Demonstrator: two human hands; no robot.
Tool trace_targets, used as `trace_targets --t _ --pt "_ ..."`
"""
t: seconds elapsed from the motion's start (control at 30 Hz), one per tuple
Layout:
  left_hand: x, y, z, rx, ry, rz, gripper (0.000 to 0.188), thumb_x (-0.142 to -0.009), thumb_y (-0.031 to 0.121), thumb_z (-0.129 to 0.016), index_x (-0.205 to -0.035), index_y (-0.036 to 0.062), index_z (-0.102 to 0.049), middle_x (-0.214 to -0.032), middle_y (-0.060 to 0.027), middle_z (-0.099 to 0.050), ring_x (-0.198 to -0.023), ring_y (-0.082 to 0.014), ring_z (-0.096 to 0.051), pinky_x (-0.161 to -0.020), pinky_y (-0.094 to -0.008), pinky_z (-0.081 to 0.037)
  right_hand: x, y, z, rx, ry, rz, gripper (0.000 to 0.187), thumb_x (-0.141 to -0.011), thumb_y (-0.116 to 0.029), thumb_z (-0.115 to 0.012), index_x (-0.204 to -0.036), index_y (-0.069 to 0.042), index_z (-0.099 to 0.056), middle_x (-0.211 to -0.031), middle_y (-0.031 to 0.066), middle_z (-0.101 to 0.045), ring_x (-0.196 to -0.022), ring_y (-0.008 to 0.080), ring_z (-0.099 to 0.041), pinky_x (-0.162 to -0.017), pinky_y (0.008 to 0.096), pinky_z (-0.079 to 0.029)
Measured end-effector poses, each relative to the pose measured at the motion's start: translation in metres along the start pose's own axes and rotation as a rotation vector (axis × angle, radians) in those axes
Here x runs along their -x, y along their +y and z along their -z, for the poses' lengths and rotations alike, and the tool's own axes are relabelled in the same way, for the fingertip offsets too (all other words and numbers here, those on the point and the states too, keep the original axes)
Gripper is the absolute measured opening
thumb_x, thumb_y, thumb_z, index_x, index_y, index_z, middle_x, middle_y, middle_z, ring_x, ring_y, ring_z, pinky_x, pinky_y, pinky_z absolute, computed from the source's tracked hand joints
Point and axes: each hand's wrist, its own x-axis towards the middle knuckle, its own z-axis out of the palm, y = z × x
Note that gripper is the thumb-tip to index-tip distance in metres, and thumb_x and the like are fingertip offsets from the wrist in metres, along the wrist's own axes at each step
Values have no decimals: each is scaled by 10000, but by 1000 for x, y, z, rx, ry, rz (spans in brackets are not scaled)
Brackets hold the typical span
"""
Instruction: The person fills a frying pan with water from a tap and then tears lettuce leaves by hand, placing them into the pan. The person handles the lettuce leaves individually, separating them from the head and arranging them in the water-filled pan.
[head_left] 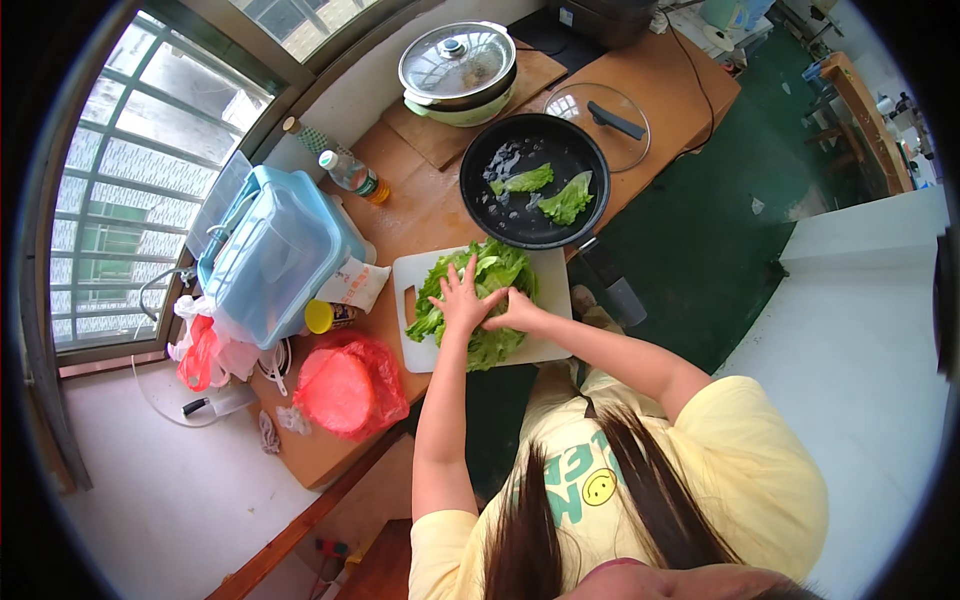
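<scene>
A heap of green lettuce (500, 268) lies on the white cutting board (553, 290), which has a handle slot at its left end. My left hand (462, 302) rests on top of the leaves, its fingers spread wide. From the right, my right hand (517, 313) reaches into the same heap, with its fingers bent around leaves and partly hidden. The thumbs are close together. Beyond the board sits a black frying pan (490, 215) holding wet-looking lettuce pieces (567, 199), its handle pointing toward me on the right.
A glass lid (630, 150) lies behind the pan. A lidded pot (458, 80) stands on a wooden board (425, 138). Along the left are a bottle (352, 176), a blue plastic bin (275, 255), a red plastic bag (350, 385) and a cleaver (232, 400). The table edge runs to the right.
</scene>
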Motion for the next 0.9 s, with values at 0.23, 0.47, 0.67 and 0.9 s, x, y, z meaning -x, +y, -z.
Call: trace_targets --t 0.23,0.47,0.67,0.9 --pt "7 19 6 -162 160 30 1027 -579 677 -671 -1425 308 -220 -1493 -163 -96 -1337 -451 -130 -967 -706 -140 26 -56 165 482 495 669 199 -705 -75 -617 -896 -20 -617 -884 163 -611 -871 325 -578 -773 394 -472" --pt "16 29 13 -108 236 -4 1100 -534 718 -668 -1430 270 -214 -1487 -162 -122 -1330 -445 -161 -978 -691 -155 -71 -29 227 1270 222 463 212 -681 -69 -606 -890 -63 -645 -1056 123 -523 -1023 280 -500 -804 494 -423" --pt "26 25 13 -68 402 60 1019 -635 689 -619 -1428 184 -226 -1462 -172 -193 -1331 -395 -200 -997 -671 -129 -78 -74 214 1306 224 840 199 -677 -61 -595 -860 -64 -671 -1099 130 -510 -1131 293 -457 -878 566 -402" --pt "0 92 44 206 783 -137 497 -852 247 -571 -1286 49 -430 -1313 -202 -403 -1243 -371 -344 -1034 -466 -260 -98 -86 227 1012 99 850 163 -666 -61 -614 -827 -66 -598 -880 99 -609 -852 296 -623 -724 426 -502"
